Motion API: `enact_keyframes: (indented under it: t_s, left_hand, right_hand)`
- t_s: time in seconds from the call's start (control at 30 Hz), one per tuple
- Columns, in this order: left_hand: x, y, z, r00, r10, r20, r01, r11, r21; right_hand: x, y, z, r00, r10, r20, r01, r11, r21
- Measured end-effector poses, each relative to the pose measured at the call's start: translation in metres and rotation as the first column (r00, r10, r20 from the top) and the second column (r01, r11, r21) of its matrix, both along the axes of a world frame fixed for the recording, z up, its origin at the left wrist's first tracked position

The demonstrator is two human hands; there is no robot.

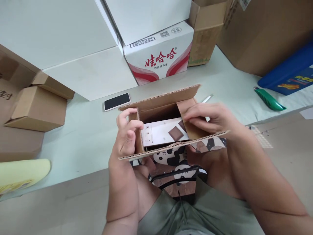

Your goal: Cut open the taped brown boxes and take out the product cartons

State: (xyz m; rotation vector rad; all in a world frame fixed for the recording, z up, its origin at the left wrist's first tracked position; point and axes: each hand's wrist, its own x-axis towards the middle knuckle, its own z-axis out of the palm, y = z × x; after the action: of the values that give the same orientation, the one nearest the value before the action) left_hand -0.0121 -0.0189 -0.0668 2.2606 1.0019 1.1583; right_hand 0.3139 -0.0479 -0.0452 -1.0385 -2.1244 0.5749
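An open brown cardboard box [161,101] sits just in front of me, its flaps standing up. Inside lies a white carton [161,132] printed with brown squares. My left hand [127,137] curls over the box's left side flap, fingers bent around its edge. My right hand [207,119] presses on the right side flap [190,112], fingers together and laid over it. Below the box shows a panda-patterned bag [176,160] with black handles on my lap.
A black phone [116,101] lies on the pale table behind the box. A white carton with red lettering [158,54] and other cartons stand at the back. A small closed cardboard box [36,106] is at left, a green utility knife [269,99] and blue pack [290,70] at right.
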Motion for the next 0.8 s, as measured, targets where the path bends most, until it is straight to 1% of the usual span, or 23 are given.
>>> enact_keyframes:
  t_s: [0.03, 0.07, 0.1, 0.17, 0.2, 0.23, 0.3, 0.37, 0.43, 0.47, 0.5, 0.57, 0.63, 0.67, 0.7, 0.8]
  left_hand:
    - [-0.003, 0.004, -0.001, 0.999, -0.029, 0.032, 0.027, 0.999, 0.037]
    - [-0.005, 0.007, -0.001, 0.997, -0.051, 0.057, 0.047, 0.997, 0.061]
    - [-0.006, 0.009, -0.002, 0.995, -0.064, 0.075, 0.059, 0.996, 0.073]
    - [-0.008, 0.012, -0.003, 0.992, -0.068, 0.109, 0.06, 0.996, 0.073]
    - [-0.007, 0.013, -0.004, 0.988, -0.061, 0.142, 0.051, 0.996, 0.073]
    - [-0.007, 0.014, -0.006, 0.98, -0.05, 0.191, 0.037, 0.997, 0.071]
    - [-0.005, 0.017, -0.011, 0.952, -0.042, 0.305, 0.023, 0.998, 0.065]
    - [-0.005, 0.022, -0.017, 0.911, -0.048, 0.409, 0.029, 0.998, 0.054]
    - [-0.005, 0.027, -0.022, 0.88, -0.052, 0.472, 0.04, 0.999, 0.036]
    - [-0.006, 0.03, -0.025, 0.872, -0.056, 0.486, 0.045, 0.998, 0.035]
    - [-0.007, 0.032, -0.027, 0.867, -0.062, 0.494, 0.048, 0.998, 0.041]
    - [-0.008, 0.035, -0.029, 0.87, -0.081, 0.486, 0.059, 0.996, 0.06]
    - [-0.009, 0.034, -0.03, 0.885, -0.083, 0.458, 0.054, 0.996, 0.075]
    - [-0.009, 0.033, -0.029, 0.896, -0.073, 0.437, 0.043, 0.996, 0.079]
    - [-0.009, 0.032, -0.027, 0.91, -0.062, 0.41, 0.031, 0.996, 0.082]
    - [-0.008, 0.022, -0.019, 0.953, -0.052, 0.299, 0.026, 0.996, 0.088]
  right_hand:
    - [-0.003, 0.0, 0.001, 0.996, 0.083, 0.012, -0.083, 0.997, -0.001]
    - [-0.007, 0.0, 0.002, 0.989, 0.139, 0.043, -0.139, 0.99, -0.003]
    - [-0.009, -0.001, 0.003, 0.982, 0.165, 0.092, -0.165, 0.986, -0.015]
    - [-0.013, -0.002, 0.004, 0.974, 0.147, 0.171, -0.141, 0.989, -0.05]
    - [-0.014, -0.003, 0.003, 0.976, 0.13, 0.177, -0.121, 0.991, -0.059]
    - [-0.015, -0.004, 0.002, 0.981, 0.113, 0.159, -0.104, 0.993, -0.061]
    - [-0.016, -0.008, -0.002, 0.995, 0.073, 0.066, -0.07, 0.997, -0.042]
    - [-0.018, -0.012, -0.009, 0.998, -0.001, -0.061, 0.001, 1.0, -0.004]
    - [-0.02, -0.016, -0.017, 0.977, -0.11, -0.183, 0.118, 0.992, 0.036]
    - [-0.022, -0.018, -0.022, 0.954, -0.172, -0.247, 0.192, 0.98, 0.06]
    - [-0.024, -0.019, -0.026, 0.92, -0.235, -0.314, 0.275, 0.957, 0.088]
    - [-0.027, -0.02, -0.032, 0.822, -0.349, -0.449, 0.446, 0.886, 0.128]
    - [-0.029, -0.019, -0.035, 0.714, -0.402, -0.573, 0.566, 0.814, 0.134]
    - [-0.029, -0.019, -0.035, 0.678, -0.409, -0.61, 0.595, 0.793, 0.129]
    - [-0.028, -0.018, -0.034, 0.663, -0.41, -0.627, 0.607, 0.784, 0.129]
    - [-0.024, -0.021, -0.028, 0.695, -0.44, -0.569, 0.618, 0.77, 0.158]
